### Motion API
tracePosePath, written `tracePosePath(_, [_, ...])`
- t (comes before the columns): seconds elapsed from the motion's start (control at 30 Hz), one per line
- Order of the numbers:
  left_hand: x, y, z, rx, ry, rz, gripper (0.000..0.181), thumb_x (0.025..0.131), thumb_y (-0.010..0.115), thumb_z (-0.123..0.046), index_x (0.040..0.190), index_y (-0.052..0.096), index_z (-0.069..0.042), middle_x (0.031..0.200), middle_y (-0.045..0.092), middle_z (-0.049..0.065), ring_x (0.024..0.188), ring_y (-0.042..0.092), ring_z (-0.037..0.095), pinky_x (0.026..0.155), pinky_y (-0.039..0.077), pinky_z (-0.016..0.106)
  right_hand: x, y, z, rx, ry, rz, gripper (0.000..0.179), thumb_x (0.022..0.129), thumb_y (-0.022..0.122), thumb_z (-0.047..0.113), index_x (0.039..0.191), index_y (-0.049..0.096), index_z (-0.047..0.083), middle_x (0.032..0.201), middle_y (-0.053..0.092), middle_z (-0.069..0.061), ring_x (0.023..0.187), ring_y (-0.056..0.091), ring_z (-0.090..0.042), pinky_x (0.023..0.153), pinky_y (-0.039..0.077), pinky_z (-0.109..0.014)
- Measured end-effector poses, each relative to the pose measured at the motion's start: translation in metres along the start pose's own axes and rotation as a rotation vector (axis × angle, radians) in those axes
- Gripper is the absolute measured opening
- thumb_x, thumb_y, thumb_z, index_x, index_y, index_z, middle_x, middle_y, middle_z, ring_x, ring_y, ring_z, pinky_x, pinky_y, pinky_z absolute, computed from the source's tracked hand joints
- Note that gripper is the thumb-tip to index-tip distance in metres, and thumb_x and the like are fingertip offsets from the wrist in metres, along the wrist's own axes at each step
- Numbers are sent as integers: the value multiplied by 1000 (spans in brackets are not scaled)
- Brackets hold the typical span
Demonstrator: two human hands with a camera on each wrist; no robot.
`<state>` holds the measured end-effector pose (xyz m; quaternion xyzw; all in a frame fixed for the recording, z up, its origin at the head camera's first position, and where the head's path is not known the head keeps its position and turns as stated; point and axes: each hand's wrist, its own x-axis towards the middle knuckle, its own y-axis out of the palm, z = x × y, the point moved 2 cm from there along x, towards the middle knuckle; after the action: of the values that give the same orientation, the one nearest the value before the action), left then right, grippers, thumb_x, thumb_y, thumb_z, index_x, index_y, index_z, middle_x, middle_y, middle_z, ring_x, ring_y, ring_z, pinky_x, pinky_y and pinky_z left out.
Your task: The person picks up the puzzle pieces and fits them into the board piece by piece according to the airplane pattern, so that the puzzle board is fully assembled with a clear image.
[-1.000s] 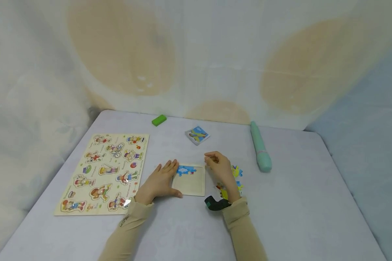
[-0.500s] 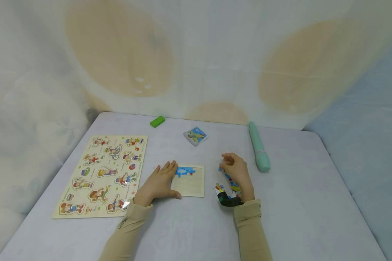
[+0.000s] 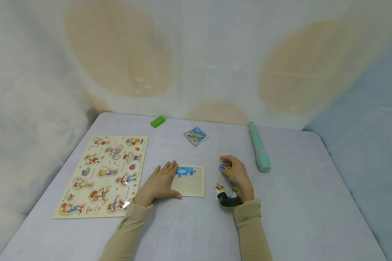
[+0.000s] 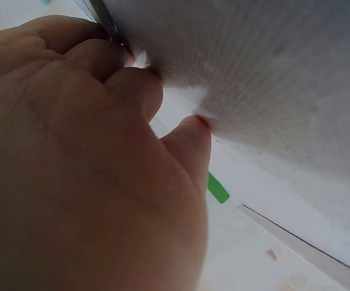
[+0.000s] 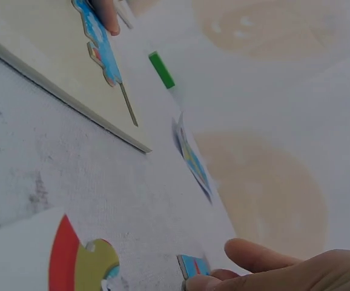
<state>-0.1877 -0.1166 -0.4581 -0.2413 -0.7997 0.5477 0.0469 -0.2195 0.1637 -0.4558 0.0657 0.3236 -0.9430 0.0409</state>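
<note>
My left hand (image 3: 158, 185) lies with spread fingers along the left side of a small square wooden puzzle tray (image 3: 191, 188). Joined blue jigsaw pieces (image 3: 185, 170) fill part of the tray's upper left. Right of the tray, my right hand (image 3: 237, 174) pinches a blue and red jigsaw piece (image 3: 222, 166) with the thumb and a finger, low over the table. In the right wrist view, that thumb partly covers the piece. Loose pieces (image 3: 219, 187) lie below this hand, partly hidden by the hand and the black wrist camera (image 3: 228, 200).
A large board with sports figures (image 3: 101, 177) lies at the left. At the back are a green block (image 3: 158, 121) and a small picture card of an airplane (image 3: 196, 136). A mint-green, club-shaped object (image 3: 259, 148) lies at the right. Cloth hangs behind the table.
My right hand has moved right from beside the tray to the loose pieces, and its fingers have lowered onto a blue and red one. The left hand stays at the tray.
</note>
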Motion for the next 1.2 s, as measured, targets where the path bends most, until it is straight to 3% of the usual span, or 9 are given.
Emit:
tracePosePath(0.2, [0,1,2,-7,4,-5,117,66,83,-53,152,25,-1,162,19,14,151,15,34,120,13,58,-1,2,1,-58,-31,-7,47,84,66,-5,129,61,7,117,61,-16,102,55,-28,89,50,-40])
tracePosePath(0.37, [1,2,2,-3,4,-5,117,66,83,-54,152,25,-1,162,19,14,151,15,34,120,14,57,-2,2,1,-67,-15,-7,48,84,67,-3,130,61,10,120,63,-16,98,55,-25,81,50,-34])
tracePosePath(0.53, [0,1,1,-3,3,-8,117,66,83,-53,152,25,-1,161,19,14,150,16,34,120,14,58,-2,1,0,-73,-9,-16,38,88,66,4,125,65,14,121,66,-17,90,58,-25,70,48,-28])
tracePosePath(0.83, [0,1,1,-4,8,-11,117,65,83,-54,152,25,-1,161,19,14,150,16,34,120,14,58,-2,-1,-2,-6,-11,-75,39,90,65,10,128,63,16,104,67,-15,77,54,-20,61,43,-25])
tracePosePath(1.13, [0,1,1,-8,10,-17,117,65,83,-54,152,26,-1,161,20,15,150,16,34,120,14,58,0,-1,-1,22,-23,-89,29,93,65,18,121,66,13,106,73,-16,89,66,-25,66,49,-27])
tracePosePath(1.2, [0,1,1,-8,10,-17,117,65,83,-54,152,26,-1,161,20,15,150,16,34,120,14,58,0,0,1,41,-29,-79,26,93,65,17,118,67,10,102,74,-15,85,68,-24,64,49,-26])
